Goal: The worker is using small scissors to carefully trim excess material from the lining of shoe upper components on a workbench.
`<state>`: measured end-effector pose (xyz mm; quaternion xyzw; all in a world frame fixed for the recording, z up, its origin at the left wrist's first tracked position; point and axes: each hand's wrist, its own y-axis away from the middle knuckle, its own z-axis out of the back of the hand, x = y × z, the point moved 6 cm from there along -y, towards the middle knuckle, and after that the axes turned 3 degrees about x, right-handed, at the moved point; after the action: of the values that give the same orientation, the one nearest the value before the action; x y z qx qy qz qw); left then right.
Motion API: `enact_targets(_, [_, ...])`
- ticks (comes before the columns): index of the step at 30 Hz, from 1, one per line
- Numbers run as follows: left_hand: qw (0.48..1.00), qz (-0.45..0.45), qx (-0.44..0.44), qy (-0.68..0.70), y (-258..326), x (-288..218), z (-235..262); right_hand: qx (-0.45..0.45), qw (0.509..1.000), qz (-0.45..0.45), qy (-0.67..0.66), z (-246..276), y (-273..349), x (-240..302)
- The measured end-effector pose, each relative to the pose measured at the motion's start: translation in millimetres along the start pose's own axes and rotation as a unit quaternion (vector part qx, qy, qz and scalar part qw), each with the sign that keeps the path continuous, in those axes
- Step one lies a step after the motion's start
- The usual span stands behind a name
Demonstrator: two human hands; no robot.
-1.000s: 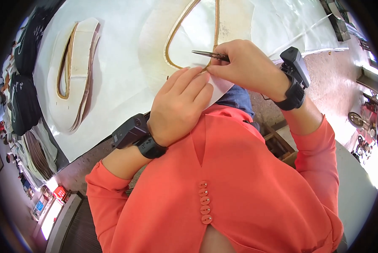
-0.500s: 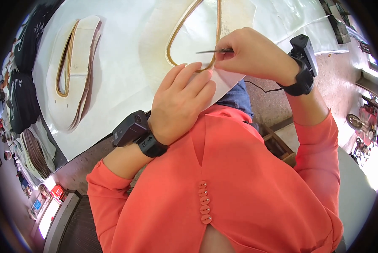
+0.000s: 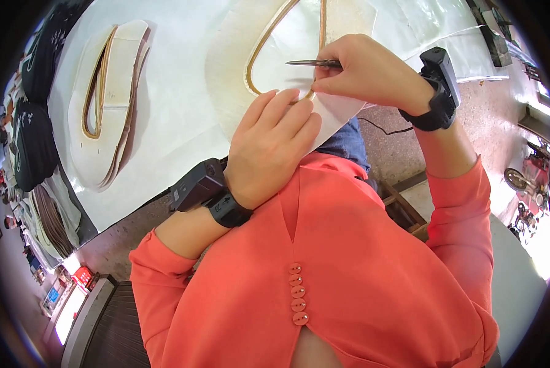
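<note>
We note right hand (image 3: pixel 364 75) at 1 o'clock, clamped on dark pointed tool (image 3: pixel 309 62), fingertips at brown-edged opening of white panel (image 3: pixel 341 116). Left hand (image 3: pixel 272 144), 12 o'clock, fingers on panel; thumb hidden, grip we cannot tell. Panel on tabletop (image 3: pixel 174 92), 12 o'clock; stacked white pieces (image 3: pixel 118 86), 10 o'clock.

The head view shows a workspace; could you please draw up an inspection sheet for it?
Surface: white sheet, lightly creased.
Job's things: pale panel with brown edging round its opening; dark pointed tool.
Clutter: layered pale pieces to the left; dark cloth along the left edge.
Hands: left hand has its fingers on the panel, thumb hidden; right hand holds the tool, fingertips at the edging.
Cables: one thin dark cable near the right wristband; ends unclear.
Surroundings: floor; red container lower left.
</note>
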<state>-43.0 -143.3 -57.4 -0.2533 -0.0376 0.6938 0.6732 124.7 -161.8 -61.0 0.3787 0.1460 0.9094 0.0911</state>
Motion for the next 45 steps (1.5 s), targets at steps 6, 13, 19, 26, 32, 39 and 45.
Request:
enact_targets(6, [0.999, 0.017, 0.032, -0.006, -4.3, -2.6, 1.0, -0.011, 0.998, 0.050, 0.041, 6.6, -3.8, -6.7])
enact_targets(13, [0.999, 0.026, 0.025, 0.006, -8.7, -1.6, -5.1, 0.015, 0.999, 0.023, 0.042, 13.8, -8.3, -10.4])
enact_targets(19, [0.997, 0.041, 0.046, -0.038, -10.6, -6.3, -4.2, 0.012, 0.998, 0.057, 0.033, 19.9, -7.3, -13.9])
enact_targets(26, [0.997, 0.034, 0.045, -0.048, -5.5, -5.0, -6.3, -0.005, 1.000, 0.026, -0.007, 25.8, -10.8, -5.0])
enact_targets(32, [0.998, 0.028, 0.033, -0.038, -9.5, -6.8, -6.9, 0.018, 1.000, -0.002, 0.007, 23.0, -17.3, -19.0])
enact_targets(39, [0.998, 0.048, 0.037, -0.013, -13.1, -1.6, 2.2, -0.026, 0.999, -0.009, -0.017, 7.1, -5.2, -18.3])
enact_targets(45, [0.999, 0.025, 0.015, -0.033, -9.7, -3.6, 0.0, -0.060, 0.996, -0.066, -0.009, 3.4, 10.0, -9.9])
